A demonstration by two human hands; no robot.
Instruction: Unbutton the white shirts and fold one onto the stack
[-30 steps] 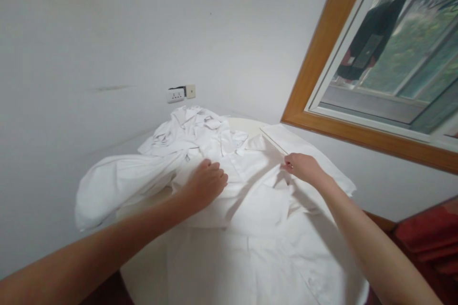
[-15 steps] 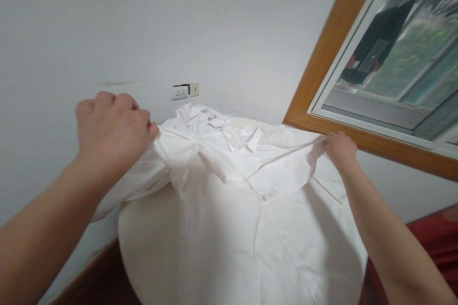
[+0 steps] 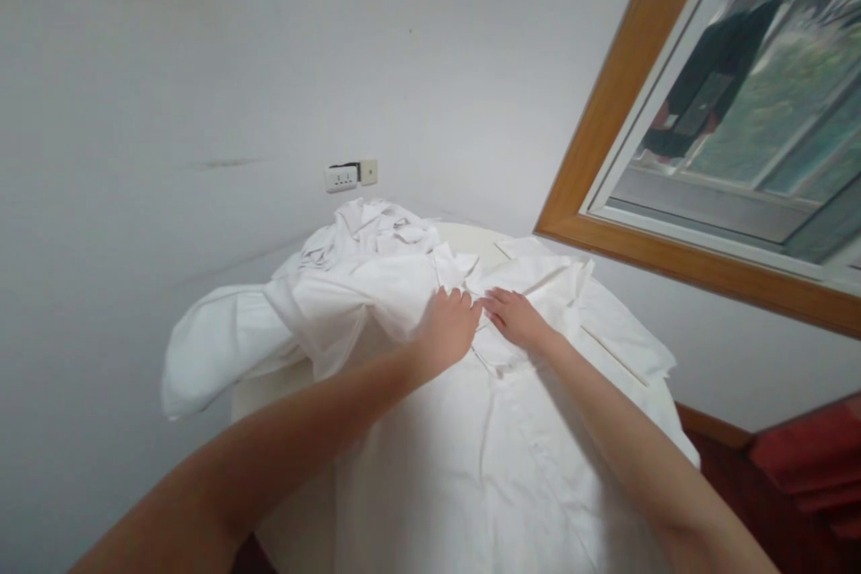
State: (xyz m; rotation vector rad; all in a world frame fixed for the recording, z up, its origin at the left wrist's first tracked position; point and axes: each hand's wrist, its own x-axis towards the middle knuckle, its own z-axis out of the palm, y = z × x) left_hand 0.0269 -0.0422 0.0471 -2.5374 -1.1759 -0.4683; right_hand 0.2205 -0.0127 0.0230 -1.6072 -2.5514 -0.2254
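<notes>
two bare hands nearly meet: our left hand [image 3: 450, 325] curls and our right hand [image 3: 514, 317] lies flatter on a white woven-cloth garment [image 3: 464, 439] spread beneath them; whether either pinches it, we cannot tell. we judge that we are straightening it, and the next move calls for light, even fingertip control.

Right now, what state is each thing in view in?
White garment: laid out, rumpled toward its far end
Left hand: curled, on the garment
Right hand: on the garment, beside the left
White heap: crumpled
Table: partly covered
Wall socket: nothing plugged in
Window: open or shut, cannot tell
</notes>
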